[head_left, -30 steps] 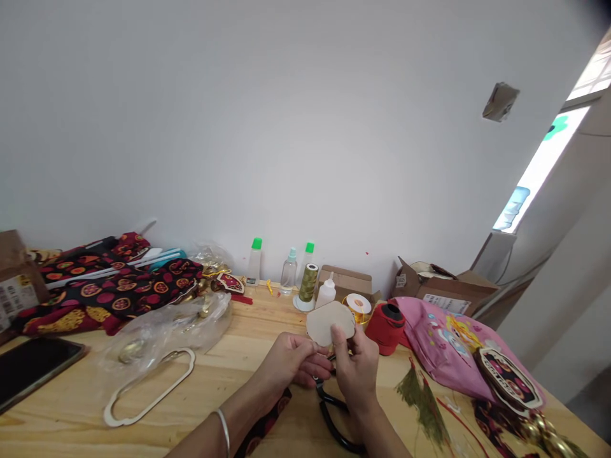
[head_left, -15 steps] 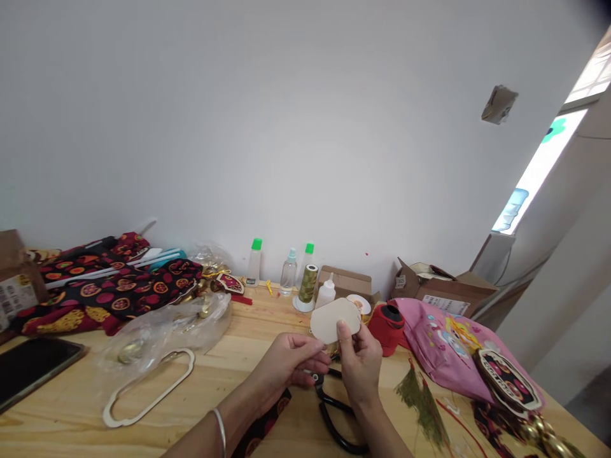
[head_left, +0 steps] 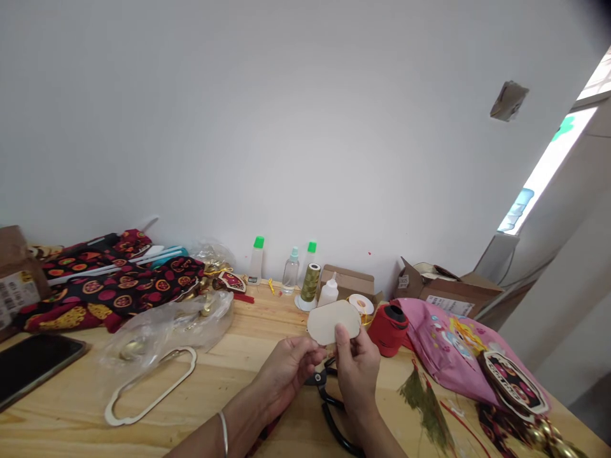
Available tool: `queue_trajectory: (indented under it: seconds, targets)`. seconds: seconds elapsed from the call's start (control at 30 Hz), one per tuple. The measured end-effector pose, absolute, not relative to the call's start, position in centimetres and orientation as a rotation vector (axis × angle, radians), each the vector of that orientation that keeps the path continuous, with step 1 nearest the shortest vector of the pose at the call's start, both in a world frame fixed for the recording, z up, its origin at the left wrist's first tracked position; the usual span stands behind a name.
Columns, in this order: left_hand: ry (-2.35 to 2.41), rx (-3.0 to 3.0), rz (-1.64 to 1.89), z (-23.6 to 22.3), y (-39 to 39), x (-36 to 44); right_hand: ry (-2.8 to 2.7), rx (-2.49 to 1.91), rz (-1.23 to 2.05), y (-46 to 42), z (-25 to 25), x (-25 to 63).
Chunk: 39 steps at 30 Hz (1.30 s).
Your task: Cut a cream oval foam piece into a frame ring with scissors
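My right hand (head_left: pixel 357 366) pinches a pale, flat piece with rounded ends (head_left: pixel 331 321), thumb on its near face, holding it tilted up above the table. At the piece's lower left edge is my left hand (head_left: pixel 296 362), its thumb and fingers drawn together; whatever lies between them is too small to make out. Beneath both hands lie black-handled scissors (head_left: pixel 330 416), partly covered by them. A strip of dark patterned cloth (head_left: pixel 267 432) shows under my left forearm. Off to the left, a pale wooden frame with an open middle (head_left: pixel 153 409) rests on the table.
Bottles, including a white squeeze bottle (head_left: pixel 328 291), and a green thread spool (head_left: pixel 311 283) stand behind my hands. To the right are a red cone spool (head_left: pixel 389 331), a pink bag (head_left: pixel 432 346) and a green tassel (head_left: pixel 427 407). Patterned cloth (head_left: pixel 114 292) and a phone (head_left: pixel 38 366) occupy the left.
My left fingers have curled in closer together at the pale piece's lower edge. The piece has shifted slightly left and down in my right hand; the view has turned a little.
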<state>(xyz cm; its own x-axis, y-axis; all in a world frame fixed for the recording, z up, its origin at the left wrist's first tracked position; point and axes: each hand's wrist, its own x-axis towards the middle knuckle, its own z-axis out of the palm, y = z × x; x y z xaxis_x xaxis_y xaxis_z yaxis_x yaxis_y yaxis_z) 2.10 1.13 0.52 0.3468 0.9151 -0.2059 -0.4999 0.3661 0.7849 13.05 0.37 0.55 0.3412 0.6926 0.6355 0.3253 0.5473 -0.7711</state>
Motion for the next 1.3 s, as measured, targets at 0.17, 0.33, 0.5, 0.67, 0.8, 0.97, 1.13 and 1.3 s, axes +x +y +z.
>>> queue_trajectory:
  seconds: [0.17,0.33,0.5,0.67,0.8,0.97,1.13,1.3]
  targets:
    - [0.704,0.777,0.980,1.1,0.8,2.0,-1.090,-0.969,0.513,0.9,0.4,13.2]
    - [0.792,0.838,1.012,1.1,0.8,2.0,-1.157,-0.994,0.511,0.6,0.5,13.1]
    - [0.873,0.827,1.056,0.9,1.0,2.2,-1.305,-1.072,0.214,0.3,0.4,13.0]
    - [0.863,0.824,1.025,0.7,1.1,2.2,-1.261,-1.062,0.291,0.6,0.3,13.1]
    - [0.849,0.867,0.962,0.9,0.9,2.0,-1.036,-0.973,0.658,1.2,0.2,13.3]
    - [0.888,1.022,0.831,1.5,0.4,1.8,-0.895,-0.891,0.809,1.7,0.2,13.6]
    - [0.605,1.167,0.642,1.8,-0.2,1.6,-0.815,-0.812,0.951,1.7,0.3,13.6]
    - [0.502,1.218,0.559,2.1,-0.6,1.9,-0.772,-0.733,1.094,1.6,0.6,13.6]
